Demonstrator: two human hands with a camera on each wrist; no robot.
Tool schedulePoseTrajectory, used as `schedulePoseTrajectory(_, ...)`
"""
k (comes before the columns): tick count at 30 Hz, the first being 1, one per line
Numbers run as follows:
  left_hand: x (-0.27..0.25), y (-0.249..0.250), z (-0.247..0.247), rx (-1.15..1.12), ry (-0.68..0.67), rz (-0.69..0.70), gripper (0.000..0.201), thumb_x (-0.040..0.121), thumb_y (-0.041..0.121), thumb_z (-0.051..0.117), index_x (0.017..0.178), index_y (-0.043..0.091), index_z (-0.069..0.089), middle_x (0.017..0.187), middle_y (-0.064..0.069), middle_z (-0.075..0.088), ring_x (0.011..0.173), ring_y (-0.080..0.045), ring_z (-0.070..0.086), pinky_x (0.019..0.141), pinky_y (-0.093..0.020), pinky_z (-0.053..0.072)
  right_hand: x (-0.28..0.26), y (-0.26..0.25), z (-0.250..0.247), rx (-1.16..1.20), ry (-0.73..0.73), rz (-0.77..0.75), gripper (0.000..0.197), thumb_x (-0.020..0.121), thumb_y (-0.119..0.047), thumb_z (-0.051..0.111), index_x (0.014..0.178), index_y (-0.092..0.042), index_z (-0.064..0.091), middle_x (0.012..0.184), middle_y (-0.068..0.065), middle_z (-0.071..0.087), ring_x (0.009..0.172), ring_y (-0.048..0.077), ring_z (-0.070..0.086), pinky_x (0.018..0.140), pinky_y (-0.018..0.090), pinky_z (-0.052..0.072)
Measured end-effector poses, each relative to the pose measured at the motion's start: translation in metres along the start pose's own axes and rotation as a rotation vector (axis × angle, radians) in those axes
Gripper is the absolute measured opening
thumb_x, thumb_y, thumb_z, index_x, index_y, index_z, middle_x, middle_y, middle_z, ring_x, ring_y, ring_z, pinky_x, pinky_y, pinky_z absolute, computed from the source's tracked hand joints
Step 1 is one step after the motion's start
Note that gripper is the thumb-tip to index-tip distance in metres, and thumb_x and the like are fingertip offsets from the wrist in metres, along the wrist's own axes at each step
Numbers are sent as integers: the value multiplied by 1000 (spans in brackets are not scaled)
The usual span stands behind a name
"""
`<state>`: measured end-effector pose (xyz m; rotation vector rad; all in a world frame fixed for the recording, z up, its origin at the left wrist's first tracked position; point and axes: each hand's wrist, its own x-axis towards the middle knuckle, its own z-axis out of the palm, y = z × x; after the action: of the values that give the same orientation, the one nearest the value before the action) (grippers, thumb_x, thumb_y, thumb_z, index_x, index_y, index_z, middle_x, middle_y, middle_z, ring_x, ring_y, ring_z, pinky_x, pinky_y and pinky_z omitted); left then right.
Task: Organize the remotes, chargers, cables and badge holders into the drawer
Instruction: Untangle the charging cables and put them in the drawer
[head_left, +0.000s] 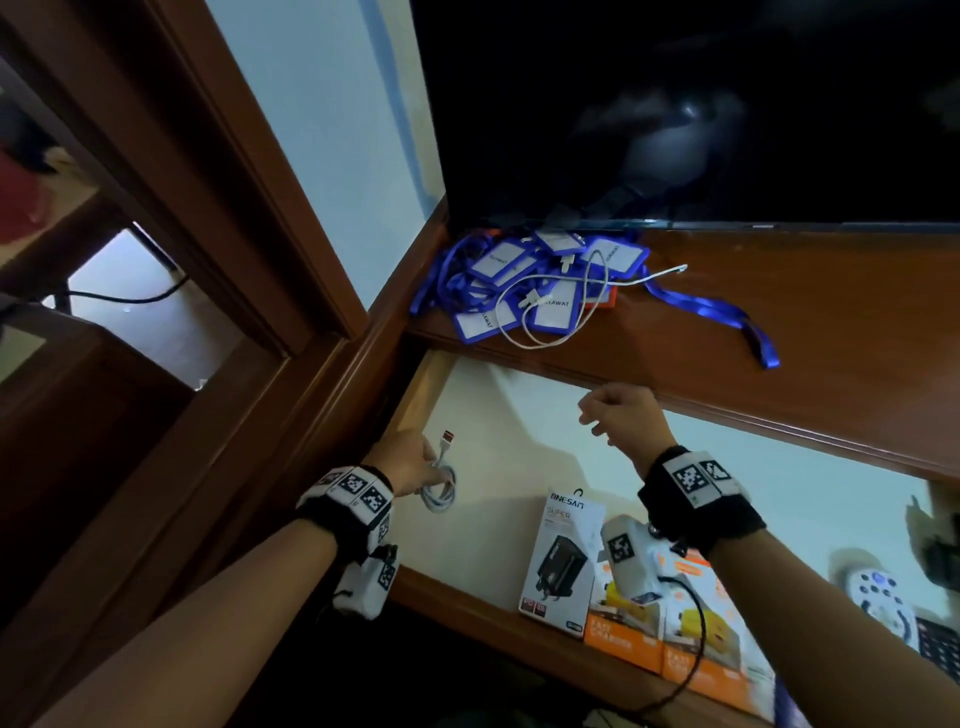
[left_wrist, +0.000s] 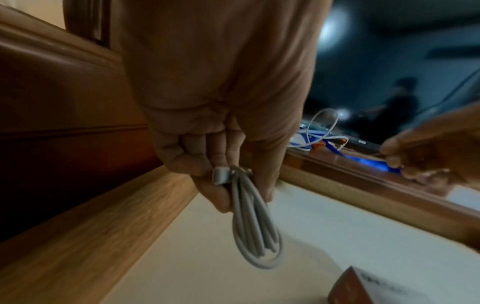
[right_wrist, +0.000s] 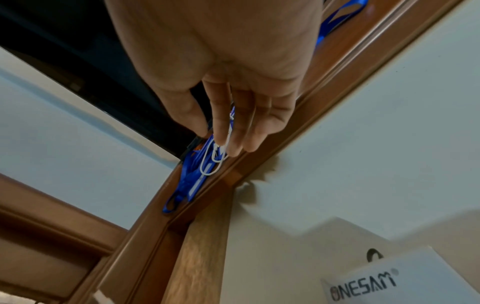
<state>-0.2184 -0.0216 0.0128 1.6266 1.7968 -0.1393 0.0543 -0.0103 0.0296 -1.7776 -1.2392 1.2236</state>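
My left hand (head_left: 415, 470) pinches a coiled grey cable (head_left: 440, 489) at the far left corner of the open drawer (head_left: 511, 431); the coil (left_wrist: 253, 232) hangs from the fingertips just above the drawer floor. A pile of blue badge holders (head_left: 511, 283) with lanyards lies on the wooden top above the drawer, a thin white cable (head_left: 566, 309) looped over it. My right hand (head_left: 610, 413) hovers over the drawer near the top's front edge, fingers loosely straight, holding nothing. In the right wrist view its fingers (right_wrist: 233, 131) point toward the badge holders (right_wrist: 192, 181).
A white ONESAM charger box (head_left: 563, 561) and orange charger boxes (head_left: 675, 642) lie along the drawer's near side. A white remote (head_left: 883, 597) sits at its right end. A dark TV screen (head_left: 675, 104) stands behind the pile. A loose blue lanyard (head_left: 727, 317) trails right.
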Motion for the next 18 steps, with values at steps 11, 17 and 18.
schedulePoseTrajectory(11, 60, -18, 22, 428, -215, 1, 30, 80, 33, 69, 88, 4, 66, 100, -12, 69, 91, -29, 67, 67, -30, 50, 32, -12, 27, 67, 129, 105, 14, 87, -8, 55, 84, -2, 68, 76, 10, 66, 61, 18, 52, 53, 25, 38)
schedulePoseTrajectory(17, 72, -29, 43, 569, -232, 74, 28, 85, 14, 60, 111, 4, 61, 114, -14, 63, 105, -31, 62, 79, -34, 49, 42, -14, 33, 85, 191, 145, 14, 86, -9, 55, 77, -9, 65, 75, 8, 66, 61, 18, 53, 54, 25, 39)
schedulePoseTrajectory(18, 73, -30, 43, 597, -234, 78, 25, 85, 12, 60, 108, 4, 63, 113, -14, 64, 102, -30, 63, 76, -32, 47, 44, -15, 33, 90, 204, 139, 15, 86, -9, 55, 75, -11, 64, 75, 8, 66, 61, 18, 54, 55, 26, 40)
